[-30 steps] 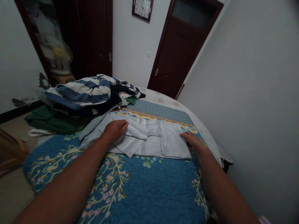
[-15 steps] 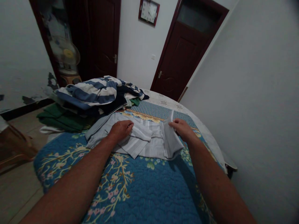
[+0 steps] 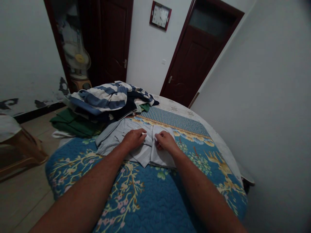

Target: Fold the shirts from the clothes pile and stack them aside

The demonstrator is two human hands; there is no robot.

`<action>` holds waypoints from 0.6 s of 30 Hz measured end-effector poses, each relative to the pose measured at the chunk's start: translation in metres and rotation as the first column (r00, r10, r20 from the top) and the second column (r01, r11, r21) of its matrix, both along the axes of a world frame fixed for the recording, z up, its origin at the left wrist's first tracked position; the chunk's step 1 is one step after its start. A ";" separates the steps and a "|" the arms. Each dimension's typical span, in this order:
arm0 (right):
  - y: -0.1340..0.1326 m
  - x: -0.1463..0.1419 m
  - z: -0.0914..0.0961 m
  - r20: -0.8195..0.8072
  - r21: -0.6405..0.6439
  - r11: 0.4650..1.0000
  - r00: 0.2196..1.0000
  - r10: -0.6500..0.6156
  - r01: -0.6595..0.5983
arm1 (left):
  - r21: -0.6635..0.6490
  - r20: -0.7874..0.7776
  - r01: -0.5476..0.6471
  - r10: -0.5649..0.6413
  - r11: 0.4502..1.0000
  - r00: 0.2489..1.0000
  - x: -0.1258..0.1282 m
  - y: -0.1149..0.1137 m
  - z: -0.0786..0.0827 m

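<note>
A grey and white striped shirt (image 3: 110, 139) lies on the blue flowered quilt, its right end turned over toward the middle. My left hand (image 3: 134, 139) is closed on a pale fold of the shirt near its centre. Just to the right, my right hand (image 3: 166, 141) pinches the edge of the turned-over end. Only a small gap of cloth shows between the two hands. Some of the fabric under both hands is hidden.
The blue quilt (image 3: 150, 200) covers a round-edged table. At its back left is a heap of clothes with a blue and white striped garment (image 3: 107, 97) on top and a green folded cloth (image 3: 75, 123) below. A wooden stool (image 3: 29, 145) stands at left; a wall rises at right.
My right hand has moved left, bringing the shirt's right end over onto the middle. My left hand stays at about the same place on the shirt. The view has shifted slightly.
</note>
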State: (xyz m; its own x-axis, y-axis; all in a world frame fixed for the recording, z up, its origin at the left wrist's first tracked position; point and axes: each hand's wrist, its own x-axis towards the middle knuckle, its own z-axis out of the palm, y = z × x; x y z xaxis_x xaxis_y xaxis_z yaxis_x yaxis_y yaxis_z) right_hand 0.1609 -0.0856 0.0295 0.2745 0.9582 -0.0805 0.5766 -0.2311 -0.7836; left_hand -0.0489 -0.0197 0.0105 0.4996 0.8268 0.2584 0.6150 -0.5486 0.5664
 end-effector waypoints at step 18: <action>-0.019 0.050 -0.064 0.690 0.139 0.985 0.723 -0.025 -0.099 | -0.141 -0.052 0.070 -0.078 0.988 0.996 0.035 -0.031 -0.005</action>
